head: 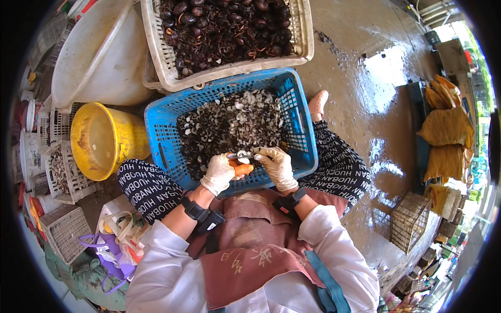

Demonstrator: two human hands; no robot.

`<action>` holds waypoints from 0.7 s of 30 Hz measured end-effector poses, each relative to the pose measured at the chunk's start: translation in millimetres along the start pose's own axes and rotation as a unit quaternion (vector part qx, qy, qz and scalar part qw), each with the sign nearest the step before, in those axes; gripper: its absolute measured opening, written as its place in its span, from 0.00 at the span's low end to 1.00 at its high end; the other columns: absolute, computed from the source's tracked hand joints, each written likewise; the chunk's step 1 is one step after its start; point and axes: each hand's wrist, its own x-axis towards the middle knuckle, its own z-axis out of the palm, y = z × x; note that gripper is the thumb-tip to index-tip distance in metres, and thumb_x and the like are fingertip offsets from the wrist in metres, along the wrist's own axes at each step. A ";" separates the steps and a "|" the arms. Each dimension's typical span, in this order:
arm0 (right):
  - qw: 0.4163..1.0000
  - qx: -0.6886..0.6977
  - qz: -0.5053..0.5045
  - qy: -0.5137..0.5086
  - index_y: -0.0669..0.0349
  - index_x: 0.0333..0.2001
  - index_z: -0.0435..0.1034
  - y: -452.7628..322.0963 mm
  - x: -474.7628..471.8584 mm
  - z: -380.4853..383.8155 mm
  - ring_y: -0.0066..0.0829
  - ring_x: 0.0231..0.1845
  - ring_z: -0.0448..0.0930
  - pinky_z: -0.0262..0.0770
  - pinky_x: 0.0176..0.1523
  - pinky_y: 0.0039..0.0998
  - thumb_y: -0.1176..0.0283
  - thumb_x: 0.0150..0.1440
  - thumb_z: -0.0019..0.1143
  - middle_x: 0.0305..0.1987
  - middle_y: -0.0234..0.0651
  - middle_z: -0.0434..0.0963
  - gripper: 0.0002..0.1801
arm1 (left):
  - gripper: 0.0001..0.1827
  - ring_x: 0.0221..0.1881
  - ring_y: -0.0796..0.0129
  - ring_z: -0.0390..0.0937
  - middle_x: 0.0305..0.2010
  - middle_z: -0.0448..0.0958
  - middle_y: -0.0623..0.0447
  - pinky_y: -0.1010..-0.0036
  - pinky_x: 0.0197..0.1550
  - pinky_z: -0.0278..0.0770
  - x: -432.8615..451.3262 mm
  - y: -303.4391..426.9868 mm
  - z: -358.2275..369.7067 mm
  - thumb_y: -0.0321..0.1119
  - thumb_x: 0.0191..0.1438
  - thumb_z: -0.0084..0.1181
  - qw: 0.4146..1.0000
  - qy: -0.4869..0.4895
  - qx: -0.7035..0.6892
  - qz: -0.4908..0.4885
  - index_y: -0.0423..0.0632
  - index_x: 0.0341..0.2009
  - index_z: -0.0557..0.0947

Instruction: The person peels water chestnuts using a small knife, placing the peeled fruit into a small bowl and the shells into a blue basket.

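Note:
Both my hands wear thin pale gloves and meet above the near part of a blue plastic basket point(156, 137). My left hand point(221, 172), with orange coverings on its fingers, grips a small shell point(243, 156) with a whitish inside. Closed around a small dark tool, too small to name exactly, my right hand point(277, 166) holds it against the shell. Below them, small whitish shell pieces point(250, 117) lie mixed with dark bits in the basket. Beyond it, dark shellfish point(235, 29) fill a white plastic crate point(231, 74).
A yellow bucket point(94, 141) stands left of the basket, near my knee. Behind it leans a large whitish tub point(98, 54). Slotted crates point(66, 231) and a purple bag point(113, 254) are at the lower left. A wire-mesh crate point(409, 223) rests on the wet floor at right.

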 end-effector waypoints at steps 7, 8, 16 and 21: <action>0.968 0.190 0.139 0.088 0.68 0.34 0.76 14.6 8.6 -25.9 0.20 0.34 0.75 0.72 0.41 0.20 0.81 0.51 0.60 0.35 0.32 0.79 0.05 | 0.21 0.30 0.71 0.79 0.32 0.81 0.51 0.80 0.34 0.77 -12.1 22.9 -1.4 0.22 0.43 0.67 0.997 -0.060 0.042 0.013 0.38 0.45 0.78; 0.967 0.227 0.105 0.054 0.66 0.36 0.76 -4.7 3.0 -18.5 0.21 0.35 0.76 0.73 0.43 0.22 0.82 0.51 0.60 0.36 0.33 0.80 0.07 | 0.22 0.30 0.72 0.78 0.32 0.81 0.51 0.79 0.35 0.77 -13.7 25.6 0.9 0.22 0.43 0.67 0.997 -0.059 0.042 0.009 0.37 0.45 0.78; 0.995 0.000 0.069 0.077 0.65 0.31 0.77 33.5 3.4 -26.7 0.22 0.32 0.77 0.73 0.40 0.23 0.79 0.47 0.64 0.33 0.32 0.80 0.06 | 0.19 0.31 0.79 0.73 0.31 0.79 0.57 0.80 0.35 0.74 -17.9 19.2 2.2 0.28 0.42 0.70 0.987 -0.057 0.132 0.066 0.39 0.41 0.80; 0.944 0.271 0.160 0.094 0.69 0.39 0.74 11.5 3.1 -19.6 0.19 0.36 0.76 0.73 0.43 0.18 0.82 0.51 0.61 0.36 0.32 0.78 0.10 | 0.23 0.36 0.77 0.76 0.37 0.80 0.55 0.79 0.40 0.76 -7.9 4.5 -0.2 0.29 0.43 0.70 0.960 -0.010 0.200 0.195 0.42 0.46 0.78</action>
